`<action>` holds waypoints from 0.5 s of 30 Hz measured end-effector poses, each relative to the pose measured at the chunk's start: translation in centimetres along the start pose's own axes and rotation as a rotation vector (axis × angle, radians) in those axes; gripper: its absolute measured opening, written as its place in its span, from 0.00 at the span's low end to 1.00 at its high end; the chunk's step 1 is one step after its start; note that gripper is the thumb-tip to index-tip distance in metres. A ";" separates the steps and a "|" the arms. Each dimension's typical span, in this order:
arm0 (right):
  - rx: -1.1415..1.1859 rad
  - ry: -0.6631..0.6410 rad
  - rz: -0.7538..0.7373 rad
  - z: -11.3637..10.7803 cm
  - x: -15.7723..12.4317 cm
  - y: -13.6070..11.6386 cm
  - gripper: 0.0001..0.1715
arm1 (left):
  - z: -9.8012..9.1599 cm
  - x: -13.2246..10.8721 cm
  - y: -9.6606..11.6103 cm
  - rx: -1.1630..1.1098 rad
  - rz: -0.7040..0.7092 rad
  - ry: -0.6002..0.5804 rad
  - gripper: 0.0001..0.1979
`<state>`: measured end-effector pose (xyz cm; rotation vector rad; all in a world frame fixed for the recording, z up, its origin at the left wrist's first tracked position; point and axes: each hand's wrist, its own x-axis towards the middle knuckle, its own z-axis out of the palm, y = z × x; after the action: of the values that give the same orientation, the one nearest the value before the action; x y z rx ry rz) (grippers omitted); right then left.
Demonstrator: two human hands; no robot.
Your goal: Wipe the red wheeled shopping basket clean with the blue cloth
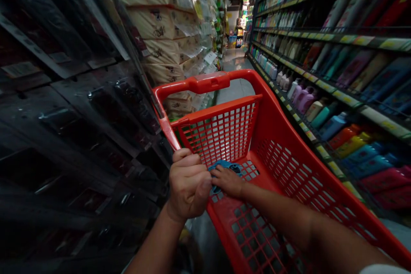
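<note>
A red plastic shopping cart (236,218) stands in front of me, its handle (205,83) at the far end. My left hand (189,184) is closed around the cart's left rim. Deep inside the basket, my right hand (227,182) rests on a crumpled blue item (226,165), which looks like cloth. The fingers of that hand are stretched and somewhat apart over it. Part of the blue item is hidden beneath the hand, so its kind does not show.
To the left, a dark rack (80,115) of packaged goods runs close along the cart. Plastic-wrapped tan packs (160,23) are stacked beyond it. Shelves (321,34) of bottles line the right side. The aisle floor (236,58) continues ahead.
</note>
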<state>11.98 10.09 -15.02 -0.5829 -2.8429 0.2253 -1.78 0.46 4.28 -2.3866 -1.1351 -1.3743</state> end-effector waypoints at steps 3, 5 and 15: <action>0.018 0.116 0.155 -1.9 -1.2 2.0 0.14 | 0.0 -0.1 -0.2 0.006 0.001 -0.012 0.22; 0.019 0.363 0.369 -5.3 -0.3 3.5 0.17 | 0.0 0.0 -0.2 0.002 -0.004 -0.019 0.22; 0.019 0.576 0.824 -6.4 -1.4 6.6 0.20 | 0.3 -0.1 -0.1 0.038 -0.019 -0.030 0.22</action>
<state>17.26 16.23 -10.38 -1.5030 -1.9235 0.1735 -1.70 0.65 4.00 -2.3839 -1.1835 -1.3141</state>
